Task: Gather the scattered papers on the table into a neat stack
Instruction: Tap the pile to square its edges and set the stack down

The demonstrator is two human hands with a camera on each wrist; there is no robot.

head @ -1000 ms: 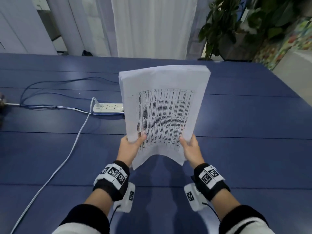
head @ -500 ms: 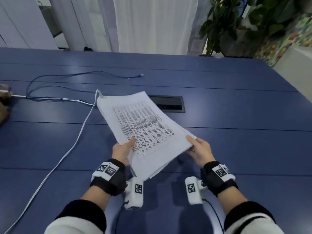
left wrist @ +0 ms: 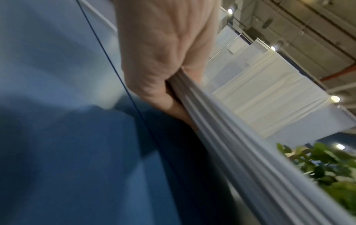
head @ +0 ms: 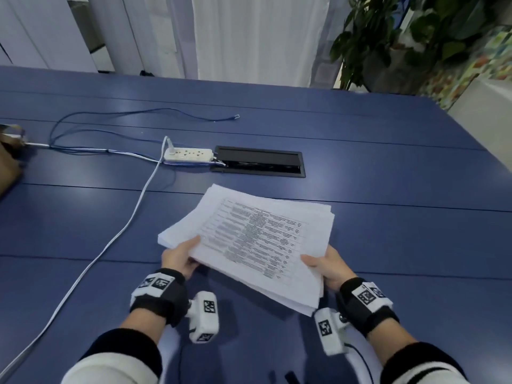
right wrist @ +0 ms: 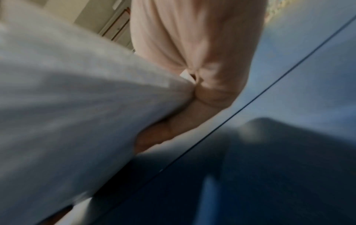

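Hands grasp a paper stack (head: 257, 245) at its near corners, left hand (head: 178, 257) and right hand (head: 328, 266) holding it tilted just above the blue surface (head: 401, 217), near the power strip (head: 188, 154).

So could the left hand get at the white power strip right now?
Probably not yet: the left hand grips the paper stack along with the right hand. The table between it and the power strip looks bare, so only the grip hinders.

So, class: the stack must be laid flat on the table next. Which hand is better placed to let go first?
Probably the left hand: it pinches the paper stack at one near corner, while the right hand supports the raised edge.
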